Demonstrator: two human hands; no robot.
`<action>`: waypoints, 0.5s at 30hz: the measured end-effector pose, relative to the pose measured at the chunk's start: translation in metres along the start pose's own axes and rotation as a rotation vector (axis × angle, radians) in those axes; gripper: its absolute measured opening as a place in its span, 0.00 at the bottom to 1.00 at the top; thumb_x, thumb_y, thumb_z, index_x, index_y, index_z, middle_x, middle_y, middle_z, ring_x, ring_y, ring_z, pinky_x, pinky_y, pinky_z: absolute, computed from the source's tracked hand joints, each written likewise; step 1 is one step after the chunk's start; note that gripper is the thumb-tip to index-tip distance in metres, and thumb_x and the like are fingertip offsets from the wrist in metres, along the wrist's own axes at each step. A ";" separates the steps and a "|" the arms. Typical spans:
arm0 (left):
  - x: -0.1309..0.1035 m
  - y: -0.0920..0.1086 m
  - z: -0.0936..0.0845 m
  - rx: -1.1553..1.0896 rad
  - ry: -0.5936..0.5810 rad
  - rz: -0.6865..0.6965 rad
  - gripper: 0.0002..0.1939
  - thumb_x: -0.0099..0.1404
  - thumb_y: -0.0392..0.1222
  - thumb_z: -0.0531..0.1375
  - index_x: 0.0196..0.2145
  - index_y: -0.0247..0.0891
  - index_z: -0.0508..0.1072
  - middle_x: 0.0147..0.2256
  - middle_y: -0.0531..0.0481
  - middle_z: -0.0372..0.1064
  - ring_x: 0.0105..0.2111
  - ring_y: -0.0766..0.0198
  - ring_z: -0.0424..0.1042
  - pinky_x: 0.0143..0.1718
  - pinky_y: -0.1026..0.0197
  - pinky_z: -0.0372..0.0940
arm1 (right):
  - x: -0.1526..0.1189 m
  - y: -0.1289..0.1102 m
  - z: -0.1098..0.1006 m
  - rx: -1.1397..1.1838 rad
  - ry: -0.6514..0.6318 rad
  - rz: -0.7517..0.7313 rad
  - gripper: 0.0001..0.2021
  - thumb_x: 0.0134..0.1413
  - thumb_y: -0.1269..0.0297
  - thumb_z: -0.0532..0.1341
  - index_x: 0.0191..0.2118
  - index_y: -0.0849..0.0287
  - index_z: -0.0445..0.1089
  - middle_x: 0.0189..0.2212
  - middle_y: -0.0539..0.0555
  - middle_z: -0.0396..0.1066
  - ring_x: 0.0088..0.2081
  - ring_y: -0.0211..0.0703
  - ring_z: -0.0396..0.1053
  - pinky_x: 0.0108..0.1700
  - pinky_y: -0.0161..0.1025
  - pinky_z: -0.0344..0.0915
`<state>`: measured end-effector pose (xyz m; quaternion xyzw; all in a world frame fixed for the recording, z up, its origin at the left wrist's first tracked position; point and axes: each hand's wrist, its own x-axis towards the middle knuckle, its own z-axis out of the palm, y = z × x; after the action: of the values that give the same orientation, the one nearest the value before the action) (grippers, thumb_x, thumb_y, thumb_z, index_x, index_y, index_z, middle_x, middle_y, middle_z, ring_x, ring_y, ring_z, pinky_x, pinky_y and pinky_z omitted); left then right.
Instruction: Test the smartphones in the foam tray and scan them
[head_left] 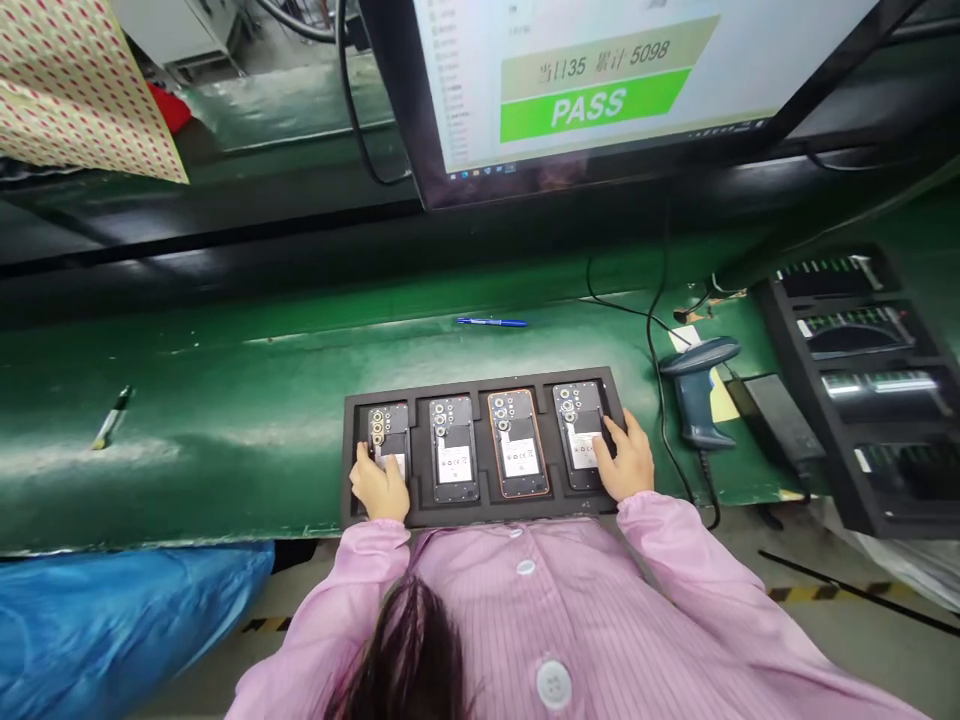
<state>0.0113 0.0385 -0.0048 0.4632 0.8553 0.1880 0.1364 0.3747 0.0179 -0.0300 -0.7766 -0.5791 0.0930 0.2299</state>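
Observation:
A black foam tray (487,440) lies at the front edge of the green bench, with several phone bodies in its slots. My left hand (380,484) rests over the leftmost phone (389,420), fingers apart, covering its lower part. At the tray's right end, my right hand (627,458) touches the rightmost phone (577,420) and the slot's edge with thumb and fingers spread. Between the hands lie a grey-framed phone (454,450) and an orange-framed phone (518,443). White labels show on the phones.
A blue pen (492,322) lies behind the tray on the green bench (247,410). A scanner (699,390) with cables stands to the right, beside another black tray (862,390). A monitor (600,100) hangs above. A marker (112,418) is at left.

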 end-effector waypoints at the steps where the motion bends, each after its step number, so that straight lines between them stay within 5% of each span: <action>1: 0.000 -0.002 0.001 -0.042 0.008 -0.005 0.30 0.62 0.43 0.47 0.60 0.27 0.52 0.57 0.33 0.56 0.56 0.45 0.55 0.55 0.44 0.50 | 0.000 0.000 0.001 -0.003 0.022 -0.007 0.22 0.54 0.55 0.50 0.45 0.63 0.71 0.55 0.65 0.60 0.54 0.56 0.60 0.52 0.54 0.61; 9: -0.001 -0.005 0.000 -0.344 0.045 -0.026 0.25 0.63 0.40 0.44 0.56 0.32 0.57 0.56 0.37 0.60 0.57 0.53 0.55 0.58 0.51 0.48 | 0.005 0.006 0.009 -0.002 0.227 0.021 0.19 0.52 0.59 0.49 0.22 0.63 0.72 0.45 0.67 0.70 0.48 0.57 0.66 0.51 0.53 0.61; 15: 0.000 -0.010 0.002 -0.442 0.051 -0.030 0.23 0.62 0.39 0.44 0.54 0.33 0.60 0.55 0.39 0.61 0.58 0.55 0.54 0.59 0.51 0.46 | 0.006 0.007 0.003 0.120 0.212 0.115 0.16 0.47 0.57 0.51 0.16 0.57 0.65 0.41 0.63 0.72 0.48 0.55 0.66 0.53 0.53 0.60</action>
<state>0.0046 0.0343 -0.0106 0.4042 0.8033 0.3805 0.2158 0.3809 0.0228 -0.0352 -0.7988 -0.4994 0.0580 0.3303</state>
